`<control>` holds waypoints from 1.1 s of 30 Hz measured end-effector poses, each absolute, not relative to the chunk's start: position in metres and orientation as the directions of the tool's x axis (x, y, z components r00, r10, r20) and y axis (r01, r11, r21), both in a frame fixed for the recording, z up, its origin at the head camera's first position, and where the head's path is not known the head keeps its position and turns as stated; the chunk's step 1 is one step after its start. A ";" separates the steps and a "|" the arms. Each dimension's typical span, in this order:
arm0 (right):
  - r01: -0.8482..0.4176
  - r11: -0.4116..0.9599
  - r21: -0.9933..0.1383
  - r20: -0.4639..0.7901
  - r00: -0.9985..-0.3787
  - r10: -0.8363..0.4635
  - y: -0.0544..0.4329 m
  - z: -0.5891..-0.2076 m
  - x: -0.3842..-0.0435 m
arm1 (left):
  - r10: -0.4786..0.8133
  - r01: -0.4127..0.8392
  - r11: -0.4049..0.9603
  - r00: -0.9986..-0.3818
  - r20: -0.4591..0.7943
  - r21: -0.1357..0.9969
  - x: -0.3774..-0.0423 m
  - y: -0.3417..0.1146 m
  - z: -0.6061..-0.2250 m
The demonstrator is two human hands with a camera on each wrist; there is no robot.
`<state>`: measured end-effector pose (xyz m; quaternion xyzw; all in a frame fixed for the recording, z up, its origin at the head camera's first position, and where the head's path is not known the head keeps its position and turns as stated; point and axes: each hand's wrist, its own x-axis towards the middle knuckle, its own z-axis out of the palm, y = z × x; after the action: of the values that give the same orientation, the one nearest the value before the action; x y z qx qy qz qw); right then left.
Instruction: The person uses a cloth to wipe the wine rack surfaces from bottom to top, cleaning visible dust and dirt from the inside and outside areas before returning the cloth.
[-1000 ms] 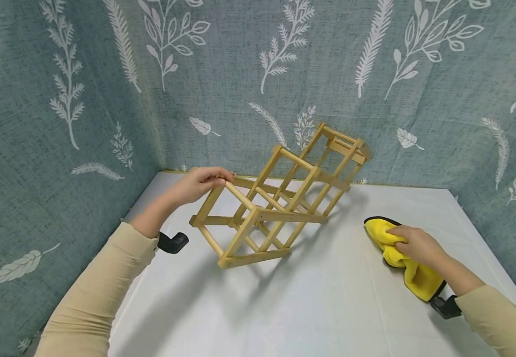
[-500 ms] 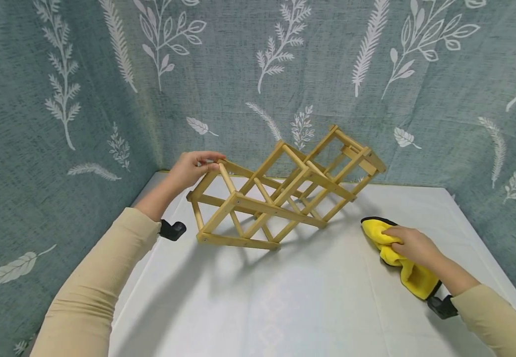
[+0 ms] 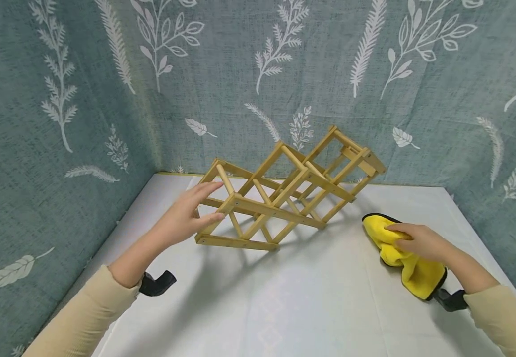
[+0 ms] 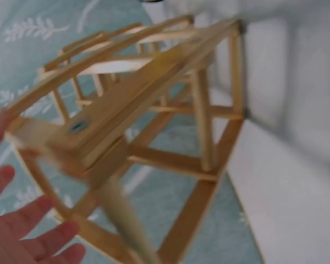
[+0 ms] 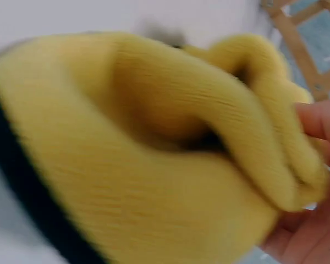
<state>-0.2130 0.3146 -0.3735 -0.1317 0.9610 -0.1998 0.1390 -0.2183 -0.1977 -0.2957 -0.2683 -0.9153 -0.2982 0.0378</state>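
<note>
A folding wooden rack (image 3: 280, 210) of slats and round dowels stands spread out on the white table in the head view. My left hand (image 3: 186, 213) is at its near left end, fingers spread and thumb apart, holding nothing. In the left wrist view those fingers (image 4: 36, 217) are beside the rack's end slat (image 4: 132, 104). Over at the right, my right hand (image 3: 423, 242) grips a bunched yellow cloth (image 3: 383, 233) with black edging, low over the table. The folded cloth (image 5: 154, 181) fills most of the right wrist view, pinched between thumb and fingers.
The white table (image 3: 311, 297) reaches back to a green-blue fabric wall (image 3: 231, 64) printed with white leaves. More of this fabric hangs at the left and right sides. The rack's far right end rises close to the back wall.
The rack's left end has swung back and its right end has shifted right. My left hand has let go of its top corner and come down toward me. The right hand stays on the cloth.
</note>
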 end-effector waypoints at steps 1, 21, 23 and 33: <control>-0.201 0.887 -0.416 -0.213 -0.927 -0.310 0.314 -0.368 -0.215 | 0.476 0.529 0.672 -0.845 0.245 0.519 -0.215 -0.198 -0.300; -0.163 0.831 -0.531 0.149 -0.984 -0.098 0.277 -0.325 -0.290 | 0.209 0.368 0.754 -0.920 0.332 0.545 -0.176 -0.220 -0.339; -0.150 0.828 -0.540 0.160 -0.984 -0.074 0.276 -0.326 -0.291 | 0.216 0.384 0.762 -0.910 0.354 0.522 -0.174 -0.222 -0.340; -0.249 0.826 -0.505 0.255 -0.958 -0.133 0.278 -0.336 -0.269 | 0.178 0.339 0.807 -0.921 0.348 0.484 -0.197 -0.233 -0.342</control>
<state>-0.2693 0.2781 -0.3361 -0.1007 0.9498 -0.2769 -0.1051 -0.1967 -0.2327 -0.3416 -0.1375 -0.9394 -0.2790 0.1444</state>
